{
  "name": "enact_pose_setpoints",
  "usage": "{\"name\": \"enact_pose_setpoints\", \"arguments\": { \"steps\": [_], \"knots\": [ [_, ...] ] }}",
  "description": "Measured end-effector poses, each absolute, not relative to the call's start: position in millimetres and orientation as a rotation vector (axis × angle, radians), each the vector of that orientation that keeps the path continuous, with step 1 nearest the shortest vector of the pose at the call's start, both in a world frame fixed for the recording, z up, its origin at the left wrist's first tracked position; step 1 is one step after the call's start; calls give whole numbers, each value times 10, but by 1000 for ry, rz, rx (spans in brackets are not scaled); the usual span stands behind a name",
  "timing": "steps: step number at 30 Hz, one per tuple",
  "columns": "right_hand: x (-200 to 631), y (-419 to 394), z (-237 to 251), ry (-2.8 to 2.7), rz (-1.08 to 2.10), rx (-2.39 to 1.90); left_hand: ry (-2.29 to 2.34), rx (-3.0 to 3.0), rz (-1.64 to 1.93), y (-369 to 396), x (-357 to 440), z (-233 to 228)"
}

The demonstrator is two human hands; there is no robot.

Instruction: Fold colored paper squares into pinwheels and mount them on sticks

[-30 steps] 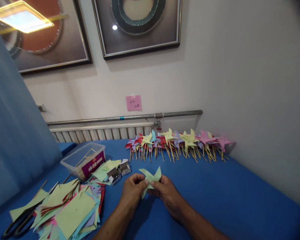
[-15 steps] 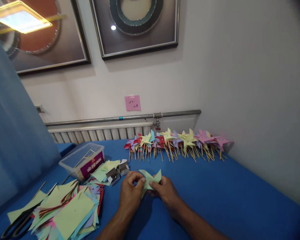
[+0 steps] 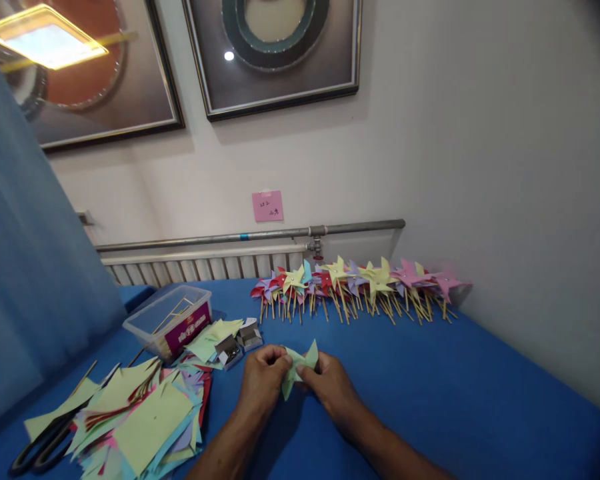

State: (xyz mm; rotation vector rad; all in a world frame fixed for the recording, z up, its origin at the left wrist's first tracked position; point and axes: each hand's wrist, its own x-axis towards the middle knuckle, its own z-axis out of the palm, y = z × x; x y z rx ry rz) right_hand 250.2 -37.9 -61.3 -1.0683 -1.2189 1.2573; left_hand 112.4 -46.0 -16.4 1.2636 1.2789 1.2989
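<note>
A pale green folded-paper pinwheel [image 3: 294,369] is held above the tabletop, between the person's two hands, one pointed blade standing up toward the right and another hanging down at the lower left. The left hand [image 3: 261,379] has its fingers drawn together, thumb against curled forefinger, at the paper's left edge. The right hand [image 3: 334,388] presses its thumb near the middle of the pinwheel, with its other fingers behind, mostly hidden; that grip also looks closed. Whether a pin sits under the thumb cannot be told.

For this handling, a light, steady pinch right at the centre seems best, so the folded points stay stacked there and do not spring back. Pressing on the outer blades would likely crease them; the left fingers would do well to nudge only corners and edges.

Beneath is the smooth blue tabletop [image 3: 430,393]. Near the left hand stand two small open white cardboard boxes [image 3: 229,352], the closer one holding small dark pieces. Farther left lie a messy stack of coloured paper sheets [image 3: 153,420], black-handled scissors [image 3: 45,445] and a clear plastic tub [image 3: 153,343] containing wooden sticks. Finished-looking multicoloured pinwheels on sticks [image 3: 377,280] line the far side.
</note>
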Motion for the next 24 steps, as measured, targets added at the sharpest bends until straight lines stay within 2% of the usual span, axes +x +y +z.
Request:
{"name": "enact_pose_setpoints", "arguments": {
  "steps": [8, 15, 20, 24],
  "knots": [
    [2479, -361, -619, -1128, 1318, -1039, 1252, 1099, 1300, -435, 1161, -234],
    [2518, -375, -568, -1075, 1329, -1088, 1282, 1205, 1350, -441, 1117, -186],
    [2534, -395, -513, -1057, 1364, -1035, 1225, 1104, 1172, -420, 1124, -260],
    [2517, -340, -623, -1068, 1354, -1067, 1194, 1105, 1159, -376, 1129, -323]
  ]
}}
